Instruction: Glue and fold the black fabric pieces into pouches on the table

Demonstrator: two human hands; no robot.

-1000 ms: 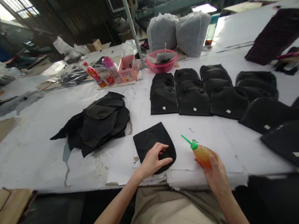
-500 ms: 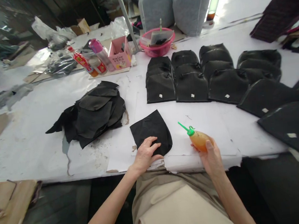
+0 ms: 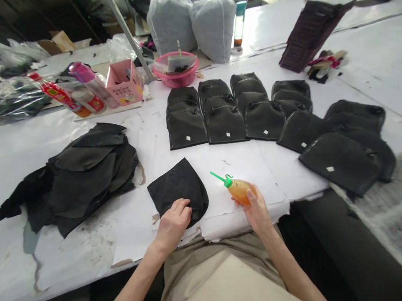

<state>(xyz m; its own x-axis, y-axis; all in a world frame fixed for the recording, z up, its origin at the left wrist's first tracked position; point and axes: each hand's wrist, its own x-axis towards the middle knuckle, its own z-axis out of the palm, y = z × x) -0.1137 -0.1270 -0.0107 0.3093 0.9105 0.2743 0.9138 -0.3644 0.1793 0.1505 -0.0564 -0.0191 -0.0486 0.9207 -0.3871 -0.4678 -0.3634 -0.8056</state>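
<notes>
A folded black fabric piece [image 3: 177, 185] lies on the white-covered table in front of me. My left hand [image 3: 175, 220] rests on its lower edge, the fingers drawn together against the cloth. To the right, my right hand [image 3: 256, 206] is wrapped round a squeeze bottle [image 3: 239, 191] of amber liquid, whose green nozzle points up and to the left, above the table and apart from the fabric. A loose pile of black fabric pieces [image 3: 84, 169] is at the left. Rows of black pouch-like pieces [image 3: 187, 126], several with small white tags, spread from the centre to the right.
Behind the pile stand a red-capped bottle [image 3: 57, 94], a pink spray can [image 3: 93, 82] and a pink box [image 3: 124, 84]. A pink basket [image 3: 176, 78] sits near a metal pole and two stuffed grey bags [image 3: 214, 26]. A dark ribbed stack [image 3: 312, 35] is at the back right.
The view has turned to the right, so the table items appear further left. My left fingers have drawn closer together on the fabric. My right hand still holds the bottle.
</notes>
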